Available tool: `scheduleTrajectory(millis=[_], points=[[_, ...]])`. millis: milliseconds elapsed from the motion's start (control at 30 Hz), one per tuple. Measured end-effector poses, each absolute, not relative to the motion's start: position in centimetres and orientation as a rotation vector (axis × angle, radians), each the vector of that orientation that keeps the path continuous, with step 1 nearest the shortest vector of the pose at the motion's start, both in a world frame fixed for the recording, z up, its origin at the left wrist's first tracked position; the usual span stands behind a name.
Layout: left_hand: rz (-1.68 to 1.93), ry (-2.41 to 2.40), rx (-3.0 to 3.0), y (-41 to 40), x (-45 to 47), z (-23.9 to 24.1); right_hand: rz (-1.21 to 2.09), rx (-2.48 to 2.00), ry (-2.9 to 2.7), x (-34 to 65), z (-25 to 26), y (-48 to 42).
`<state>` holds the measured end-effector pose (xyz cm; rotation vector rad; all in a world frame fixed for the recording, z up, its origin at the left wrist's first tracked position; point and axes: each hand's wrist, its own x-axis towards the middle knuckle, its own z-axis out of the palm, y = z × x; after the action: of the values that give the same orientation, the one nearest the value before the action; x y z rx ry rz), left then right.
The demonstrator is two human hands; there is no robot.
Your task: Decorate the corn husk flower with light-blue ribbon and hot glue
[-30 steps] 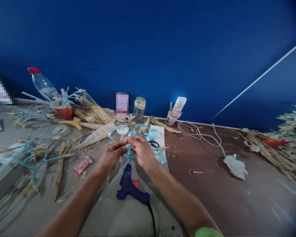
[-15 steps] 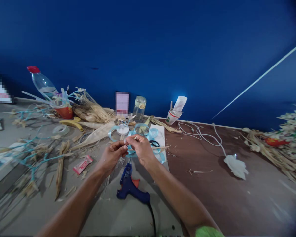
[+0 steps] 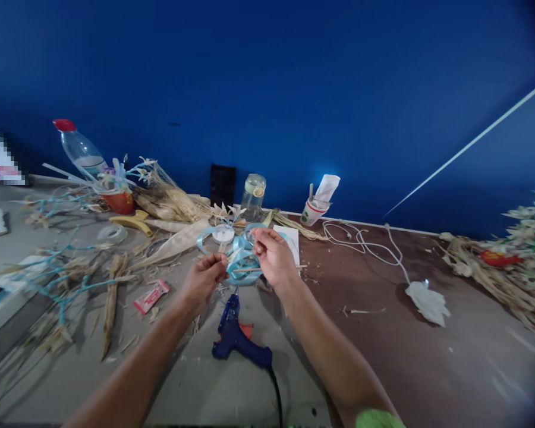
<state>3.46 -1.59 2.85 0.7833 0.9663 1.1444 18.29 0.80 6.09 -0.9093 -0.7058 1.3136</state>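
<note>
My left hand (image 3: 207,276) is closed in a pinch above the table, left of a tangle of light blue ribbon (image 3: 243,261). Whatever lies between its fingertips is too small to make out. To the right and slightly higher, my right hand (image 3: 274,257) also pinches with thumb and forefinger; its contents are unclear. A gap separates the two hands, with the ribbon behind it. A thin pale stick (image 3: 247,270) crosses near the ribbon. Below the hands lies a blue glue gun (image 3: 238,343), nozzle pointing away from me.
Dried husks (image 3: 173,202), blue-wrapped branches (image 3: 62,291) and a pink packet (image 3: 151,297) lie left. A glass jar (image 3: 253,196), a dark upright panel (image 3: 223,185) and a white cup (image 3: 314,212) stand by the blue wall. A white cable (image 3: 361,241) lies right.
My hands have drawn apart. The right hand moved up and to the right, while the left stayed nearly in place. The upright panel by the wall has gone from pinkish to black.
</note>
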Motion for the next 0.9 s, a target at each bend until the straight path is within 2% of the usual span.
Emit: scheduleTrajectory(millis=[100, 233, 400, 533, 900], points=[[1.177, 0.986, 0.761, -1.6, 3.4, 3.1, 1.199, -1.058, -0.906, 19.2, 5.5, 1.2], [1.259, 0.991, 0.709, -1.4, 3.1, 3.0, 1.027, -1.43, -1.518, 18.8, 4.2, 1.0], [1.291, 0.98, 0.692, -1.0, 2.5, 2.4, 0.586, -1.591, -2.099, 17.8, 3.8, 0.2], [1.311, 0.978, 0.65, -0.8, 2.3, 2.4, 0.489, -1.563, -1.981, 18.1, 4.4, 0.4], [1.344, 0.997, 0.565, -0.6, 1.6, 2.5, 0.765, -1.427, -1.603, 19.7, 7.5, 5.5]])
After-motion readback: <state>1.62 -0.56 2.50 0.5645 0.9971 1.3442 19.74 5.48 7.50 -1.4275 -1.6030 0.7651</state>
